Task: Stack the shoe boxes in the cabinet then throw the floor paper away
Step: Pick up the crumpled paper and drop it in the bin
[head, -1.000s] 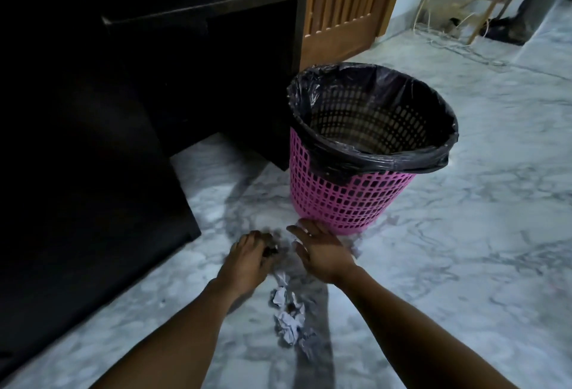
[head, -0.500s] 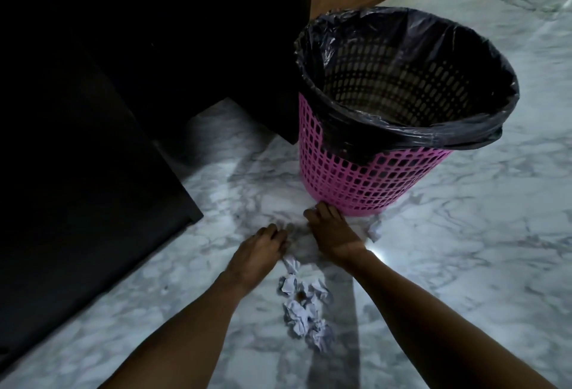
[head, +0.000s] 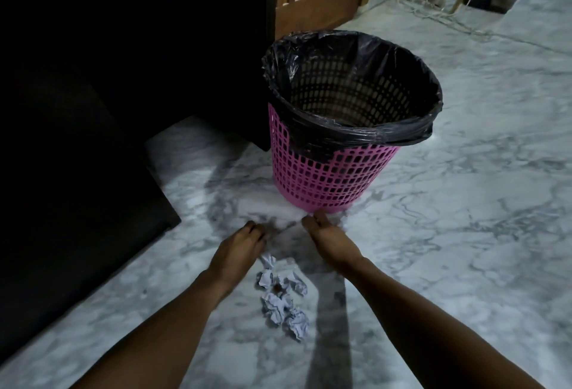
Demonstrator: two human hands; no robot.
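The crumpled paper [head: 283, 302] lies as a loose cluster of balls on the marble floor [head: 448, 249], low in the centre of the frame, between your forearms and nearer to you than either hand. It should be very light, soft and springy. It will squash rather than break, but small balls can slip from a loose hold, so close around the heap from both sides. Your left hand [head: 240, 247], just above the cluster, curls its fingers toward the floor. Your right hand [head: 329, 241] reaches to the foot of the pink basket [head: 328, 184]. The light is too dim to tell whether either grip holds anything. The basket stands upright, lined with a black bag [head: 356, 137], and no paper shows inside.
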